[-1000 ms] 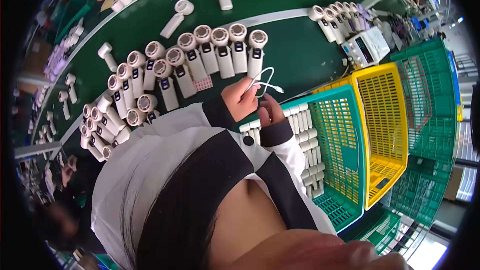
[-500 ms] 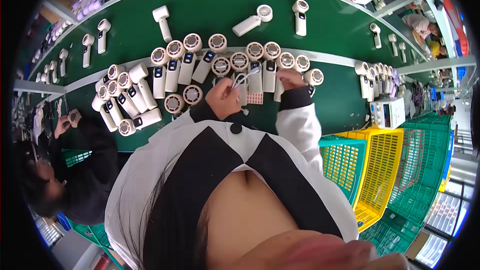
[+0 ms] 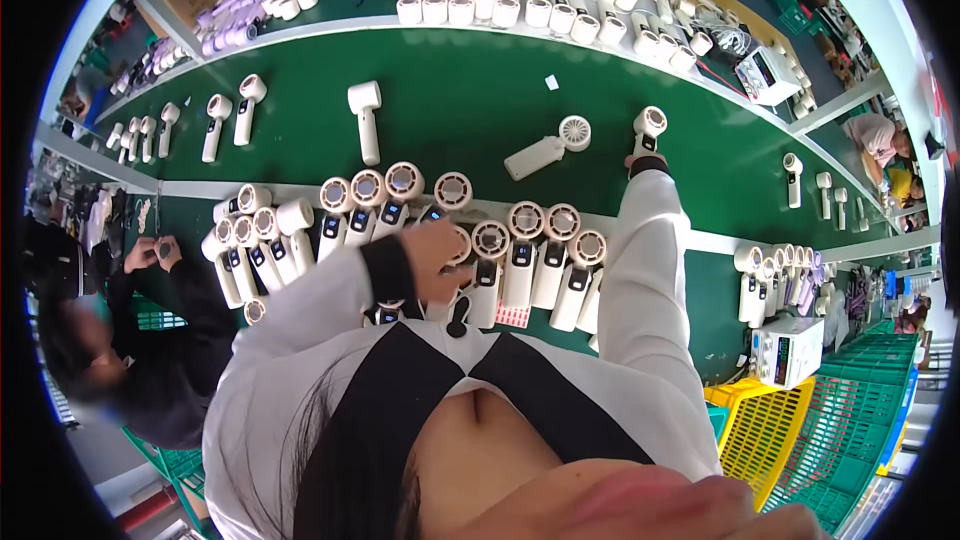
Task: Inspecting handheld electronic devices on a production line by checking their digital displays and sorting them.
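My right arm reaches out to the green belt. My right hand (image 3: 640,160) is closed around the handle of a white handheld fan (image 3: 651,122), its round head pointing away from me; the cuff hides most of the fingers. My left hand (image 3: 438,258) is over the near row of fans, fingers loosely apart, slightly blurred, with a fan head (image 3: 459,244) partly hidden behind it. Just right of it stands another white fan (image 3: 488,275). Under the row's fans, a sheet of red-printed labels (image 3: 513,317) peeks out.
Several fans lie along the belt (image 3: 460,80), one fan (image 3: 548,150) on its side. A light rail separates belt and bench. More fans (image 3: 265,245) cluster on the left, beside a co-worker in black (image 3: 185,340). At right are a power supply (image 3: 787,352) and yellow crate (image 3: 765,430).
My right hand has moved from the near row out to the fan on the belt. My left hand has let go of the white cable and shifted over the fans. The view has tilted up.
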`<state>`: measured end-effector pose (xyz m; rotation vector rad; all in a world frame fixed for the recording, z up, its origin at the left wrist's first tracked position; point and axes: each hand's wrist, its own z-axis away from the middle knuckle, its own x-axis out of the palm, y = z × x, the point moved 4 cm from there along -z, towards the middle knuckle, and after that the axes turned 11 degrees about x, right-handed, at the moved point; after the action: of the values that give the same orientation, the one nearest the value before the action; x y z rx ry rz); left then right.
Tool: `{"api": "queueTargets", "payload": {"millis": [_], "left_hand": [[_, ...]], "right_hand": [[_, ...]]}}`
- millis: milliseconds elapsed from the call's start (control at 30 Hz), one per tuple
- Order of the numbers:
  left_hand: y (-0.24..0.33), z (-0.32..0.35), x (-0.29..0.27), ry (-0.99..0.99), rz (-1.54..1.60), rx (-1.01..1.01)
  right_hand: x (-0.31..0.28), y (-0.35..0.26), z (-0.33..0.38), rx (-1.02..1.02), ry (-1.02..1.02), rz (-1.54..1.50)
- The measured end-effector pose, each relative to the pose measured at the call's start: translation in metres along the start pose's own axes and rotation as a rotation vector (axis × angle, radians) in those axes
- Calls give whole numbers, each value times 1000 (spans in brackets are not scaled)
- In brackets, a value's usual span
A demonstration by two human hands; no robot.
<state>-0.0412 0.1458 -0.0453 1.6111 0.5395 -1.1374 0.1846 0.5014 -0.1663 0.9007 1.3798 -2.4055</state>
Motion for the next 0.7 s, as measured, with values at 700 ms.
{"api": "queueTargets", "payload": {"millis": [700], "left_hand": [[41,-88,-25,387,1200,-238]], "right_hand": [[-143,90,320,-188,-1025,-730]]}}
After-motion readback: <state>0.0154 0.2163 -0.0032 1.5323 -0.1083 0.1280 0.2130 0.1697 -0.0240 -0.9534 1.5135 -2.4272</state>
